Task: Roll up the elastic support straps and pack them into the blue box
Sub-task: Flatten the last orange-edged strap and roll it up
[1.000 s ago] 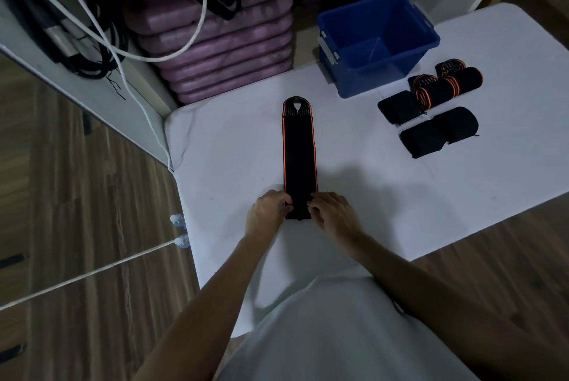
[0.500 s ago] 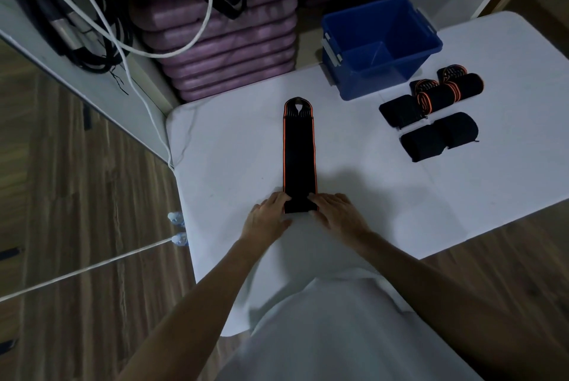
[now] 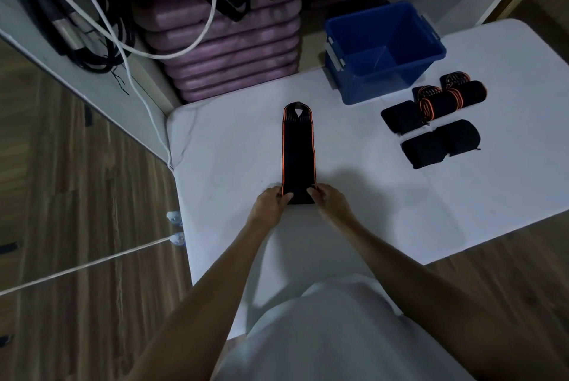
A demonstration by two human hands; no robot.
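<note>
Mid-frame, left hand (image 3: 271,203) and right hand (image 3: 329,200) — fingers curled, pinching the black strap (image 3: 298,153) at its near rolled end. Upper right — blue box (image 3: 385,72), open.

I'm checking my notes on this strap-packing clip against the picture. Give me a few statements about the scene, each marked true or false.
1. Both hands are at the near end of the flat strap. True: the left hand and the right hand pinch its two near corners.
2. The blue box already holds rolled straps. False: nothing shows inside it.
3. The rolled straps lie on the table just to the near side of the box. True.
4. The flat strap has green edges. False: its edges are orange.
5. The flat strap's looped end points toward the person. False: it points away, toward the far edge of the table.
</note>
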